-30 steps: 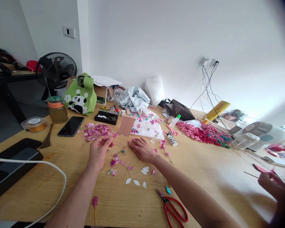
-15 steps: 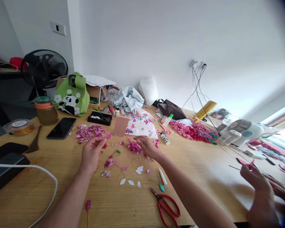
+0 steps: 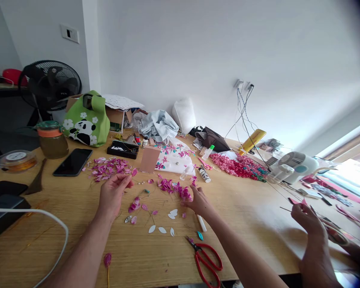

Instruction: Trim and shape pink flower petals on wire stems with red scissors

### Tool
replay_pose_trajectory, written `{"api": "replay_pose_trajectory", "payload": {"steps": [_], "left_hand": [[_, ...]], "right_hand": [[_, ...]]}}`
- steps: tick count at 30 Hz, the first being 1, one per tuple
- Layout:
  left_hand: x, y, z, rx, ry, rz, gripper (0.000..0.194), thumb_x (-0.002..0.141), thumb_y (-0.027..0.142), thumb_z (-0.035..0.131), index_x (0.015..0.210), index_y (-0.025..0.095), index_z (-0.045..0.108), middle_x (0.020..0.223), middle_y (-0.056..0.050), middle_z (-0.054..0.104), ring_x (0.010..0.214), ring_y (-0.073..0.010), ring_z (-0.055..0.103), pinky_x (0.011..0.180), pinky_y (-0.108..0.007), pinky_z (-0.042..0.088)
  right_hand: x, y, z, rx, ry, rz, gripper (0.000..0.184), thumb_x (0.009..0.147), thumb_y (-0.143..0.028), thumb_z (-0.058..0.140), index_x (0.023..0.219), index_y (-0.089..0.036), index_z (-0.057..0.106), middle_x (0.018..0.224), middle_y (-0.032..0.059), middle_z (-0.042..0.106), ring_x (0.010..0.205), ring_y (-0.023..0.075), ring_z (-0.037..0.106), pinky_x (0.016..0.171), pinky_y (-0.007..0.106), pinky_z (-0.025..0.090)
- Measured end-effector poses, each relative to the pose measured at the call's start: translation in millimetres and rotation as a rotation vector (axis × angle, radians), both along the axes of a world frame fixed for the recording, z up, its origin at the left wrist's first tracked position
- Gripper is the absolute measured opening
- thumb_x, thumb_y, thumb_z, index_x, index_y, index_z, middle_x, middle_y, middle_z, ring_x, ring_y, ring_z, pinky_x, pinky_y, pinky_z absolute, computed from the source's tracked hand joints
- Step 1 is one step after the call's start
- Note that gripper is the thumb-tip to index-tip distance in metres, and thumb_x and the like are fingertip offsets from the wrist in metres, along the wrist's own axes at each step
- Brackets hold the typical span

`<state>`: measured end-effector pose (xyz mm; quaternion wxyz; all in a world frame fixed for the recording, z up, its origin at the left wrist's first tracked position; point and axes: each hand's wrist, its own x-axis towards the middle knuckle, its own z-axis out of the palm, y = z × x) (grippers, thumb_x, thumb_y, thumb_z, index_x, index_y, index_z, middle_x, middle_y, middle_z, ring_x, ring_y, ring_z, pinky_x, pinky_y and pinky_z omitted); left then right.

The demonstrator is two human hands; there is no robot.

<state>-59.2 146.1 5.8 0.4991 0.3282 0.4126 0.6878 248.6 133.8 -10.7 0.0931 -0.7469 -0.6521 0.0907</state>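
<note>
My left hand (image 3: 114, 195) is closed in a pinch on a small pink petal (image 3: 134, 172), held just above the table. At the right end of a row of magenta petals (image 3: 174, 188), my right hand (image 3: 200, 203) reaches low with thumb and fingers apart; I see nothing between them. A looser heap of pink petals (image 3: 108, 169) spreads beyond my left hand. Between my forearms lie white leaf-shaped pieces (image 3: 162, 230), a few loose petals (image 3: 134, 205) and a teal leaf (image 3: 200, 235). Partly behind my right wrist is a white tube (image 3: 202, 223).
Red-handled cutters (image 3: 204, 258) lie near the front edge. A phone (image 3: 73, 162), jar (image 3: 52, 140) and white cable (image 3: 64, 240) are on the left. Behind stand a pink card (image 3: 150, 159) and a black tray (image 3: 123, 149). A co-worker's hand (image 3: 307, 218) holds something pink at right.
The view has turned rightward. My right hand has lifted off the table and shifted right and nearer, uncovering the magenta petals. My left hand keeps its pinch on the petal.
</note>
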Motion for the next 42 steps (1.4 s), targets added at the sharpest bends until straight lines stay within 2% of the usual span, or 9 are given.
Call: {"api": "replay_pose_trajectory", "payload": {"steps": [9, 16, 19, 21, 23, 27, 32, 37, 42], "left_hand": [[0, 1, -0.7, -0.024, -0.002, 0.008, 0.033, 0.051, 0.035, 0.082, 0.07, 0.014, 0.065, 0.056, 0.0, 0.063, 0.053, -0.0121, 0.056, 0.044, -0.019, 0.032], [0, 1, -2.7, -0.019, -0.007, -0.001, 0.032, 0.051, 0.035, 0.082, 0.069, 0.015, 0.065, 0.055, 0.0, 0.063, 0.053, -0.0117, 0.055, 0.046, -0.02, 0.033], [0, 2, -2.7, -0.015, 0.011, 0.005, 0.031, 0.053, 0.036, 0.082, 0.068, 0.014, 0.065, 0.055, 0.0, 0.064, 0.053, -0.0118, 0.055, 0.048, -0.02, 0.036], [0, 2, -2.5, -0.015, 0.016, 0.011, 0.031, 0.053, 0.037, 0.081, 0.067, 0.014, 0.064, 0.055, 0.0, 0.064, 0.053, -0.0121, 0.056, 0.05, -0.021, 0.038], [0, 2, -2.1, -0.016, 0.012, 0.011, 0.031, 0.053, 0.037, 0.081, 0.066, 0.015, 0.064, 0.055, 0.0, 0.064, 0.053, -0.0123, 0.056, 0.05, -0.022, 0.038], [1, 2, -2.2, -0.026, 0.023, -0.006, 0.032, 0.053, 0.038, 0.081, 0.067, 0.015, 0.064, 0.055, -0.001, 0.064, 0.053, -0.0122, 0.055, 0.048, -0.021, 0.036], [1, 0, -1.9, -0.024, 0.054, 0.003, 0.031, 0.055, 0.039, 0.08, 0.067, 0.015, 0.064, 0.055, -0.001, 0.063, 0.053, -0.0128, 0.055, 0.046, -0.021, 0.034], [1, 0, -1.7, -0.019, 0.055, 0.007, 0.03, 0.057, 0.039, 0.079, 0.067, 0.015, 0.064, 0.055, -0.001, 0.063, 0.052, -0.0121, 0.055, 0.047, -0.02, 0.034], [2, 0, -2.0, -0.003, 0.05, 0.004, 0.029, 0.058, 0.038, 0.079, 0.067, 0.015, 0.064, 0.055, -0.001, 0.063, 0.053, -0.0123, 0.055, 0.051, -0.022, 0.038]], "right_hand": [[-5, 29, -22.6, 0.028, -0.088, 0.029, 0.055, 0.067, -0.046, 0.077, 0.108, -0.016, 0.058, 0.106, 0.0151, 0.061, 0.093, 0.0297, 0.062, 0.071, 0.035, 0.05], [-18, 56, -17.8, 0.07, -0.166, 0.063, 0.033, 0.091, -0.039, 0.057, 0.114, -0.015, 0.056, 0.108, 0.0078, 0.06, 0.087, 0.0185, 0.061, 0.077, 0.036, 0.052], [-24, 58, -9.9, 0.122, -0.204, 0.099, 0.041, 0.088, -0.039, 0.062, 0.118, -0.013, 0.054, 0.109, 0.0124, 0.059, 0.088, 0.022, 0.061, 0.074, 0.036, 0.052], [-29, 53, -2.3, 0.157, -0.237, 0.12, 0.051, 0.081, -0.039, 0.07, 0.119, -0.01, 0.053, 0.11, 0.0187, 0.057, 0.09, 0.0285, 0.061, 0.07, 0.037, 0.051], [-38, 44, 6.0, 0.202, -0.276, 0.146, 0.049, 0.083, -0.037, 0.068, 0.12, -0.009, 0.052, 0.112, 0.0236, 0.054, 0.094, 0.0346, 0.059, 0.069, 0.041, 0.05], [-65, 29, 16.1, 0.266, -0.325, 0.397, 0.036, 0.094, -0.025, 0.051, 0.129, -0.022, 0.048, 0.126, 0.0167, 0.051, 0.111, 0.0334, 0.05, 0.085, 0.045, 0.045], [-96, 33, 2.3, 0.287, -0.342, 0.699, 0.04, 0.094, -0.025, 0.049, 0.134, -0.032, 0.045, 0.141, 0.0056, 0.042, 0.131, 0.0305, 0.029, 0.107, 0.051, 0.026], [-95, 52, -16.0, 0.298, -0.36, 0.717, 0.041, 0.093, -0.021, 0.049, 0.133, -0.029, 0.048, 0.14, 0.0095, 0.042, 0.133, 0.0335, 0.028, 0.106, 0.056, 0.024], [-85, 61, -14.9, 0.325, -0.352, 0.669, 0.045, 0.088, -0.009, 0.049, 0.132, -0.02, 0.05, 0.141, 0.0153, 0.039, 0.134, 0.0353, 0.025, 0.107, 0.058, 0.021]]}}
